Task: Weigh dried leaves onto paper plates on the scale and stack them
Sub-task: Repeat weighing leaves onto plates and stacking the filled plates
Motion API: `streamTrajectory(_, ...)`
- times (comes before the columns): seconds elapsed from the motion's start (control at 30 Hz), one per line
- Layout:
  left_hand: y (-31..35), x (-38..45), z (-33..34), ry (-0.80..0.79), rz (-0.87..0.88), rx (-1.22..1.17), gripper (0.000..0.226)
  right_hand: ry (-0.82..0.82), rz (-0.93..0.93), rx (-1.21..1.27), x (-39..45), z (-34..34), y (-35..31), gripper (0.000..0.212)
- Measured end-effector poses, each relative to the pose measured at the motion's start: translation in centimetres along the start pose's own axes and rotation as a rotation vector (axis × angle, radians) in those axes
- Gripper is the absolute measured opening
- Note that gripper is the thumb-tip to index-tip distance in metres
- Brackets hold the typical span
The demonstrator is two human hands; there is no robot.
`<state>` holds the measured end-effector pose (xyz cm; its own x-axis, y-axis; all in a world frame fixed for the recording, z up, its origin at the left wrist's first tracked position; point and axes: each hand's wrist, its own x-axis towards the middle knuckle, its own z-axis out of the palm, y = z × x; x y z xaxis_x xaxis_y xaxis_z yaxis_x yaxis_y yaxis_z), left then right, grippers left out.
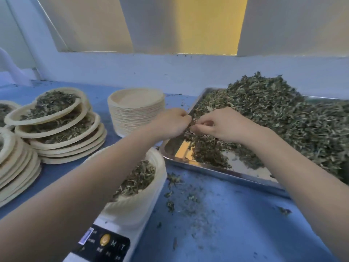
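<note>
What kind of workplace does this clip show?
Probably a small herb or tea portioning station: a metal tray heaped with dried leaves, a digital scale bearing a part-filled plate, and filled paper plates stacked beside a pile of empty plates.

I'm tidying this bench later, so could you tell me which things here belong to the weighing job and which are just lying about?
Part of the job:
- scale
- plate on the scale, part filled
- metal tray of dried leaves
- empty plate stack
- filled plate stacks
- left hand and right hand, pinching leaves

Just lying about:
- spilled leaf crumbs on the blue table
</note>
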<state>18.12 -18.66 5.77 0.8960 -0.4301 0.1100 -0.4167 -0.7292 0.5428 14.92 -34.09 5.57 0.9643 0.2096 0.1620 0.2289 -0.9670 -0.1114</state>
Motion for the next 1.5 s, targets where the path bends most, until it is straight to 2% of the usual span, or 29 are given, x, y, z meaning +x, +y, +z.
streamTrajectory(0.07,-1.0,-0.8,-1.3,0.057,-0.017,-0.020,0.027,0.017,-0.029,0.116,0.0,0.2,-0.8,0.031)
streamTrajectory(0.13,-2.4,-1.9,-2.5,0.096,-0.027,-0.045,0.025,-0.027,-0.078,0.246,0.3,0.5,-2.4,0.038)
streamTrajectory(0.2,-4.1,-3.6,-3.8,0.109,-0.045,-0.063,0.023,-0.113,-0.134,0.314,0.6,0.9,-4.7,0.057)
streamTrajectory(0.33,-7.9,-7.7,-5.8,0.171,-0.121,-0.065,0.022,-0.330,-0.261,0.346,0.9,2.2,-8.6,0.115)
streamTrajectory(0.5,-12.3,-12.5,-6.7,0.216,-0.255,-0.174,0.028,-0.575,-0.305,0.223,0.5,2.8,-10.1,0.142)
streamTrajectory(0.57,-13.2,-13.5,-6.4,0.208,-0.304,-0.246,0.037,-0.609,-0.291,0.189,0.4,2.9,-10.2,0.153)
streamTrajectory(0.63,-13.5,-14.0,-5.9,0.183,-0.331,-0.324,0.036,-0.594,-0.278,0.190,0.2,3.2,-10.2,0.158)
streamTrajectory(0.73,-13.1,-14.0,-5.2,0.170,-0.326,-0.360,0.013,-0.528,-0.256,0.224,0.0,3.2,-10.3,0.156)
streamTrajectory(0.87,-12.7,-13.3,-6.4,0.271,-0.316,-0.347,0.020,-0.406,-0.231,0.270,0.7,1.9,-10.8,0.153)
streamTrajectory(1.03,-13.7,-13.7,-11.3,0.464,-0.341,-0.315,0.030,-0.254,-0.265,0.312,3.4,-1.0,-14.2,0.139)
streamTrajectory(1.13,-15.5,-14.7,-14.8,0.582,-0.360,-0.285,0.032,-0.161,-0.286,0.358,5.9,-2.1,-17.5,0.129)
streamTrajectory(1.3,-19.8,-16.7,-20.4,0.755,-0.433,-0.264,0.030,-0.041,-0.269,0.602,10.7,-2.7,-23.7,0.105)
streamTrajectory(1.5,-26.3,-20.1,-27.5,0.934,-0.538,-0.268,0.028,0.016,-0.350,0.505,18.0,-2.2,-34.7,0.080)
